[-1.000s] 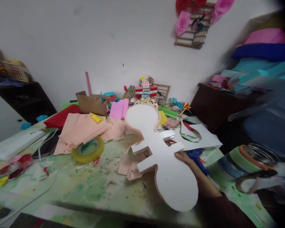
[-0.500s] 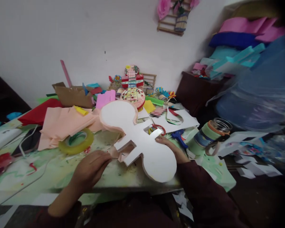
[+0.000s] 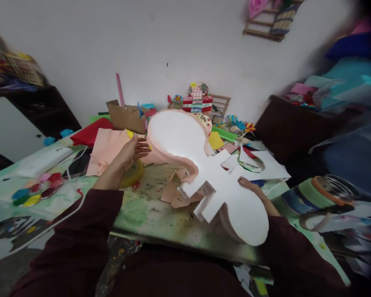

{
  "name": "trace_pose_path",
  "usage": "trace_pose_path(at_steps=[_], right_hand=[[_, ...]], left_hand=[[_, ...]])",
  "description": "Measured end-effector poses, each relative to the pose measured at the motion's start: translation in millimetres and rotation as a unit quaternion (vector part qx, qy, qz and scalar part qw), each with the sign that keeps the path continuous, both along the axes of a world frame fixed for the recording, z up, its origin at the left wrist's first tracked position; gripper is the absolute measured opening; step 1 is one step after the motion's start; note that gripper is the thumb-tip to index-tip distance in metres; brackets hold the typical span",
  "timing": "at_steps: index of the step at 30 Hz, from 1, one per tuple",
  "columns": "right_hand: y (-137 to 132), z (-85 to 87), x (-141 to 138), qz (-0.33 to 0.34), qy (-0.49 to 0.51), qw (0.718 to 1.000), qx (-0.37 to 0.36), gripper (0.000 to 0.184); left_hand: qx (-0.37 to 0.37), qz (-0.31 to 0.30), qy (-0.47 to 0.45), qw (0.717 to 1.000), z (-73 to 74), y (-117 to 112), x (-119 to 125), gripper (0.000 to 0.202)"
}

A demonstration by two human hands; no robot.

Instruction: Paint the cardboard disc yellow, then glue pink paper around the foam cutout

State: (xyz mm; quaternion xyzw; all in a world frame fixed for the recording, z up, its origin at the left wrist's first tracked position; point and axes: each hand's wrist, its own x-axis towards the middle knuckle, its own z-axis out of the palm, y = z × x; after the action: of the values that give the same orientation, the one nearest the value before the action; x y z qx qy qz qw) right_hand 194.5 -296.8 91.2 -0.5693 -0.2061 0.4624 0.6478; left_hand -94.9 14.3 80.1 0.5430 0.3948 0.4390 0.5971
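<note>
Above the cluttered green counter (image 3: pixel 148 214) I am holding the white foam cutout (image 3: pixel 216 185) tilted, my right hand (image 3: pixel 253 192) keeping its grip closed on the lower lobe, my left hand (image 3: pixel 132 152) hovering with its grip open beside the upper lobe, so the next move, I am judging, is calling for a steadying second hold

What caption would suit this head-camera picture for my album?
Left hand touches and right hand holds a peach-edged white foam cutout over a paint-stained green table.

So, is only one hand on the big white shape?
No, the left hand touches the white shape's round top, the right hand holds its middle.
</note>
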Motion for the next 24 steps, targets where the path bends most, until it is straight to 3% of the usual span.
trace_pose_path(at_steps=[3, 6, 14, 18, 24], right_hand=[[4, -6.0, 8, 0.083, 0.002, 0.996, -0.029, 0.046], [8, -15.6, 23, 0.12, -0.023, 0.99, -0.067, 0.048], [8, -22.7, 43, 0.15, -0.016, 0.982, -0.117, 0.054], [3, -25.5, 49, 0.083, -0.068, 0.986, -0.126, 0.049], [14, -36.6, 44, 0.034, -0.116, 0.986, -0.113, 0.051]], left_hand=[[-0.072, -0.087, -0.029, 0.993, -0.9, 3, 1, 0.062], [-0.104, -0.126, -0.046, 0.986, 1.6, 2, -3, 0.065], [-0.164, -0.209, -0.055, 0.963, 2.5, 12, -22, 0.063], [-0.168, -0.23, -0.067, 0.956, 3.9, 22, -24, 0.064], [-0.145, -0.192, -0.187, 0.953, 3.4, 36, -29, 0.09]])
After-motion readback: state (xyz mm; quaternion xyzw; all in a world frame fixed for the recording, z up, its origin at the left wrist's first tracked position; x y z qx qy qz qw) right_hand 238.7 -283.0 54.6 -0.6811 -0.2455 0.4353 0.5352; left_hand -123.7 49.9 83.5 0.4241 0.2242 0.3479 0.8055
